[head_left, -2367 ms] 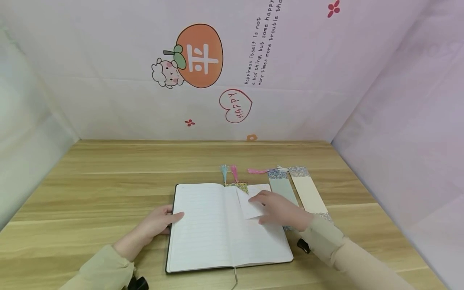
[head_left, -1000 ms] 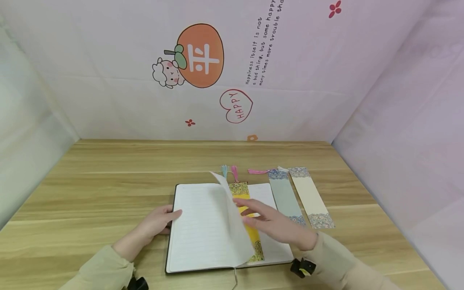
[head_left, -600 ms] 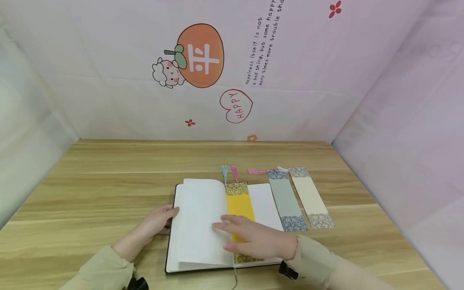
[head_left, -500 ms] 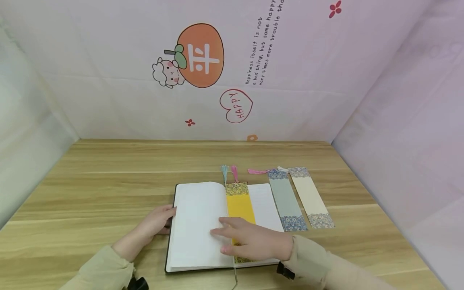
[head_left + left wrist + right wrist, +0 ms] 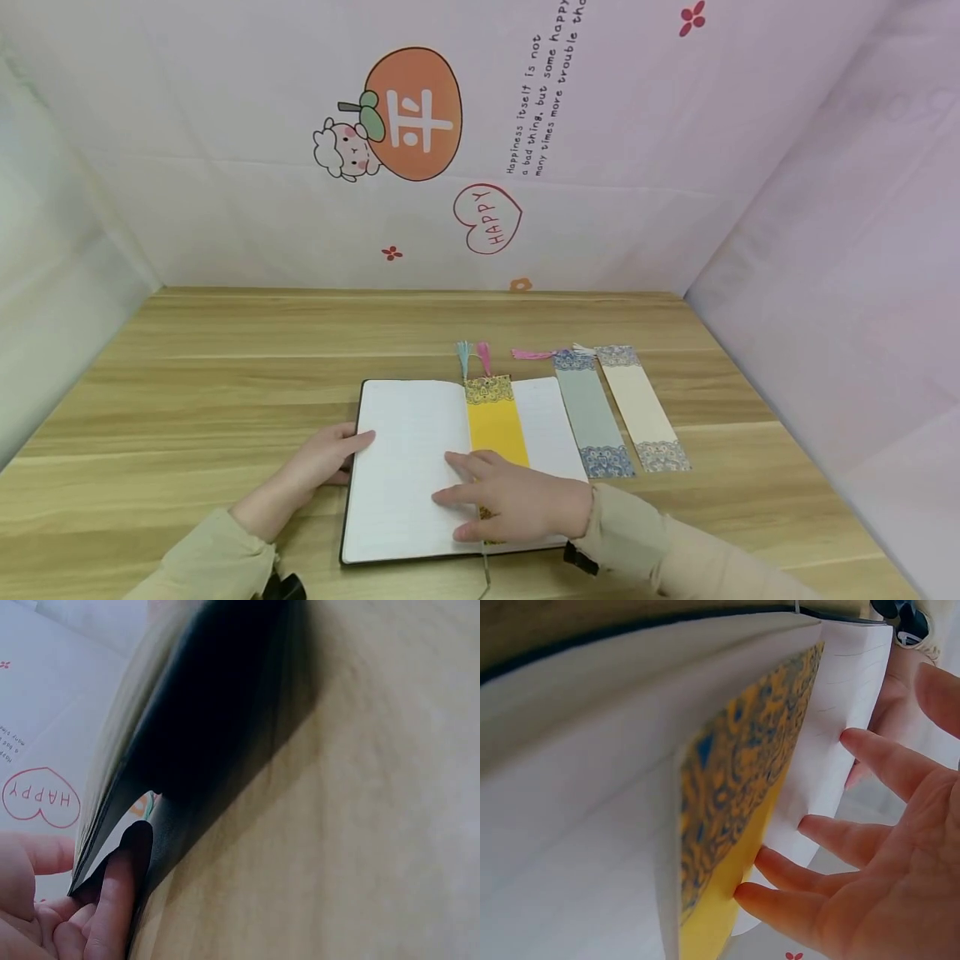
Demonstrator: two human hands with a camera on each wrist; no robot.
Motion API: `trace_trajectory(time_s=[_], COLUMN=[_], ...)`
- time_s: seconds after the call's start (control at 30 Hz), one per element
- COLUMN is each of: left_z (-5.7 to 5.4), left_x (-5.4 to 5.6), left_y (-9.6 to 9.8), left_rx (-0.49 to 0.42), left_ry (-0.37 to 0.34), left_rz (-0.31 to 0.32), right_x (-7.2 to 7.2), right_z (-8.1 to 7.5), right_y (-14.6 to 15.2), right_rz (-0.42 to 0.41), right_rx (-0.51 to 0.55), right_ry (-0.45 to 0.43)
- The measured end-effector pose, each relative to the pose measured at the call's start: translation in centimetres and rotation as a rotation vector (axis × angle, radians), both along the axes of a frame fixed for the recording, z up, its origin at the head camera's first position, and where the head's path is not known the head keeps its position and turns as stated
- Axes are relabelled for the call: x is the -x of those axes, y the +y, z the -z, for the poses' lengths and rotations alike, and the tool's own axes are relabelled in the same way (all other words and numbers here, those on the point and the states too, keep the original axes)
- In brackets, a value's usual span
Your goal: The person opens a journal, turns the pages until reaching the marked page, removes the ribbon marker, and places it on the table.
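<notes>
Grained tabletop, oblong yellow bookmark in notebook

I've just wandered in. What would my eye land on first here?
Probably the bright yellow bookmark, lying beside the fold of the open notebook, with the right hand spread over its lower part. Next, perhaps, the big orange drawing on the backdrop. Paler, a gray bookmark and a cream bookmark lie right of the notebook.

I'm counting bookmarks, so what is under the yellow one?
The yellow bookmark lies on the right-hand page of the notebook. What lies directly beneath is covered, so I can't tell whether another bookmark hides there.
</notes>
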State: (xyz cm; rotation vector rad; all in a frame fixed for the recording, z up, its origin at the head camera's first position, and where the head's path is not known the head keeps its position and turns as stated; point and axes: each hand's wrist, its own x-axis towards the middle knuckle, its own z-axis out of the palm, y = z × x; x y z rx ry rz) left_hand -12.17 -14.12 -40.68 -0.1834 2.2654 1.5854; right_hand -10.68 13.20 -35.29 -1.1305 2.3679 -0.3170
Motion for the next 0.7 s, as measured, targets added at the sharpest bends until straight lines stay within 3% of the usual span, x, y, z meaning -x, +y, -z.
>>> trace_trajectory(time_s=[0.13,0.27,0.5,0.7], left_z=[0.1,0.2,0.1,0.0], left_x=[0.0,0.0,0.0,0.0], left_y=[0.0,0.1,0.1,0.0], left_rx=[0.013,0.009,0.001,-0.010], left_ry=[0.011,0.013,0.013,0.009], left_rz=[0.006,0.006,0.020,0.028], right_x=[0.2,0.9,3.3,5.7], right_z=[-0.3,-1.0,-2.3,-2.2], right_y=[-0.1,0.3,2.5,4.6], right_rz=[0.014,0.113,0.486,0.830], right_rx=[0.011,0.110,0.401,0.474], right_ry=[-0.013,-0.034,-0.096,-0.315])
